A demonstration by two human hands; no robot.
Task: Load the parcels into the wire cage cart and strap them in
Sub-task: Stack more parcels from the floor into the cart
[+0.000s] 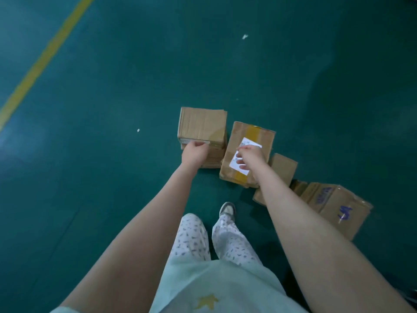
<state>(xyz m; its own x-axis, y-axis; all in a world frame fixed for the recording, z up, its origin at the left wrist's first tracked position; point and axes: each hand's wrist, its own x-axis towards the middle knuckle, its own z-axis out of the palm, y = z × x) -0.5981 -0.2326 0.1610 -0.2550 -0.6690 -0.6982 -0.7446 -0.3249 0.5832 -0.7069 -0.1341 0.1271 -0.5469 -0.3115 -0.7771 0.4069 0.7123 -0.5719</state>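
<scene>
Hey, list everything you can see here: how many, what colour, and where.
Plain parcel: one, brown, atop a stack, left.
Labelled parcel: one, brown, yellow tape, white label, middle.
Printed parcel: one, brown, blue print, right.
Smaller parcels: at least two, brown, behind right arm.
Floor line: one, yellow, upper left.
Paper scraps: two, white, on green floor.
Shoe: one, grey and white, lower centre.
Left hand: one, grips plain parcel's edge.
Right hand: one, over labelled parcel; grip unclear.

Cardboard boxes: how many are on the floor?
5: two stacked boxes at the left hand, labelled box under the right hand, small box behind that forearm, blue-printed box far right. Others may be hidden.
</scene>
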